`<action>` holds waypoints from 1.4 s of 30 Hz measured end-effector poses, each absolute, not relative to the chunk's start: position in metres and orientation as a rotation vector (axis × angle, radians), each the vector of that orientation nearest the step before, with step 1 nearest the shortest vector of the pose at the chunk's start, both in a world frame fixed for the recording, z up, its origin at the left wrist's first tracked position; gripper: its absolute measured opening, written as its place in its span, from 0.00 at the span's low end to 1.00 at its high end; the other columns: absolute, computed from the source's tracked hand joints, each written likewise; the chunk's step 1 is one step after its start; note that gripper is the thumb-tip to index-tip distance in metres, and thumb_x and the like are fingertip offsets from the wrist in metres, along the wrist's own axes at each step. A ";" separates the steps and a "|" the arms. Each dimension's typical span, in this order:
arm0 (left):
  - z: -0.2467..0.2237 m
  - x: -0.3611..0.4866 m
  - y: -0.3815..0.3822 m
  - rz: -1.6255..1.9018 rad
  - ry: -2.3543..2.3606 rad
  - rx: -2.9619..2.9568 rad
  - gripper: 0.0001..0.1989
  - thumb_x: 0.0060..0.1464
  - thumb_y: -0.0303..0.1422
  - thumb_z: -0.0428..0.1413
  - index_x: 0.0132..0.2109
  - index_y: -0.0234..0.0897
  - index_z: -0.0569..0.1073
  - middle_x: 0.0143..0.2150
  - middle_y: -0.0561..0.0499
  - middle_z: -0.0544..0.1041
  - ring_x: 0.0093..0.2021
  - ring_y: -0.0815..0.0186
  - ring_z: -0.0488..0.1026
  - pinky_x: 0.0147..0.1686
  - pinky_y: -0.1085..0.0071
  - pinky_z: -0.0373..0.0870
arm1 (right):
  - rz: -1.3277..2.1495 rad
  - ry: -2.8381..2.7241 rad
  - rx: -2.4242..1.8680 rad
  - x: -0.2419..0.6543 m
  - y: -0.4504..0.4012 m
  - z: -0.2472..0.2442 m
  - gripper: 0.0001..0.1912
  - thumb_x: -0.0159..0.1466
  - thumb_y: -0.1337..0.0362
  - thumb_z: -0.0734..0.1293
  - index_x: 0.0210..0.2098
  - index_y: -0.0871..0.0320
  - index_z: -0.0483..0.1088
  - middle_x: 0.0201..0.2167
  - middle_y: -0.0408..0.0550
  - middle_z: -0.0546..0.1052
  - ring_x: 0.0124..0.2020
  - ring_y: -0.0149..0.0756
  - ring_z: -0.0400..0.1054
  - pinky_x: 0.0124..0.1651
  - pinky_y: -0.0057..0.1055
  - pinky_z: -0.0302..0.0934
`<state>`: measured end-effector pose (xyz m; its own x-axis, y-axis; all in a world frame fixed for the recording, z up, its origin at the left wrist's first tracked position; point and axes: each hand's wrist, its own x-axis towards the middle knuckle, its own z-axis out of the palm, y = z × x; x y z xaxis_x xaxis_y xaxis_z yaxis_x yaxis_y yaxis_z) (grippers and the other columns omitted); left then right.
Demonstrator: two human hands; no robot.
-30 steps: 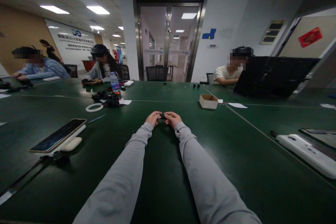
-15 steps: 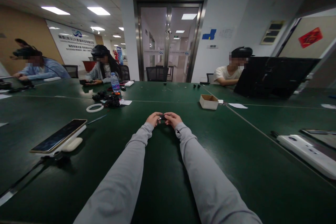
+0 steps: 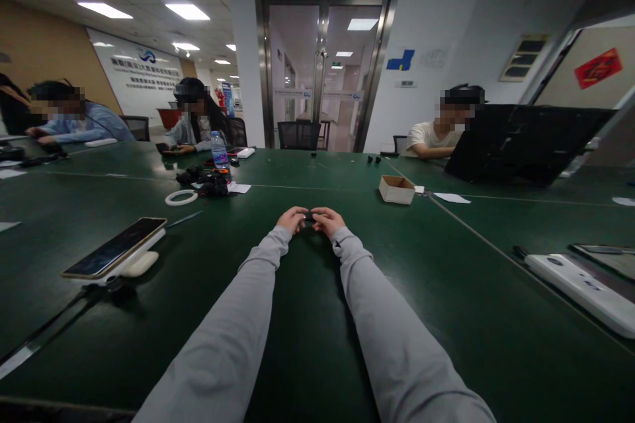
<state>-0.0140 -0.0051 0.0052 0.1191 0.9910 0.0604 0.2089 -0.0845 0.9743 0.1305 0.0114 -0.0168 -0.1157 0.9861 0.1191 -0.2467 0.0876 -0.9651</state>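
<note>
Both my arms, in grey sleeves, reach forward over the green table (image 3: 317, 291). Between my fingertips is a small black object (image 3: 308, 216), too small and dark to name. My left hand (image 3: 292, 219) pinches its left end, where a small shiny spot shows. My right hand (image 3: 328, 221) closes on the right end, with thumb and fingers curled together. The two hands are a short gap apart, joined by the object. They are just above the tabletop or resting on it; I cannot tell which.
An open cardboard box (image 3: 397, 192) stands ahead on the right. To the left are a phone (image 3: 116, 248) on a white stand, a white tape ring (image 3: 181, 197), black gear (image 3: 211, 183) and a water bottle (image 3: 219, 151). A large black monitor (image 3: 526, 142) stands far right. Several people sit across the table.
The whole view has shifted slightly as my head moved. My hands stay together on the small black object, with slight finger movement at most.
</note>
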 end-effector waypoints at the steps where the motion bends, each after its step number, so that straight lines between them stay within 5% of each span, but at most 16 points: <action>1: 0.005 -0.014 -0.004 1.064 1.247 1.470 0.15 0.50 0.30 0.44 0.45 0.33 0.67 0.18 0.57 0.65 0.12 0.77 0.56 0.12 0.79 0.51 | 1.331 -1.166 -0.890 0.131 0.011 -0.017 0.14 0.42 0.66 0.71 0.30 0.60 0.70 0.14 0.40 0.71 0.15 0.26 0.65 0.19 0.22 0.61; 42: 0.002 -0.014 -0.005 1.136 1.265 1.496 0.13 0.49 0.31 0.46 0.42 0.36 0.68 0.20 0.57 0.66 0.14 0.77 0.59 0.14 0.80 0.54 | 1.336 -1.186 -0.869 0.132 0.013 -0.020 0.15 0.42 0.68 0.70 0.31 0.60 0.69 0.17 0.40 0.72 0.16 0.25 0.66 0.19 0.22 0.61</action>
<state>-0.0144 -0.0049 0.0017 0.0764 0.9906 0.1139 0.2193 -0.1281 0.9672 0.1320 0.0134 -0.0196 -0.1357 0.9818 0.1328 -0.2484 0.0960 -0.9639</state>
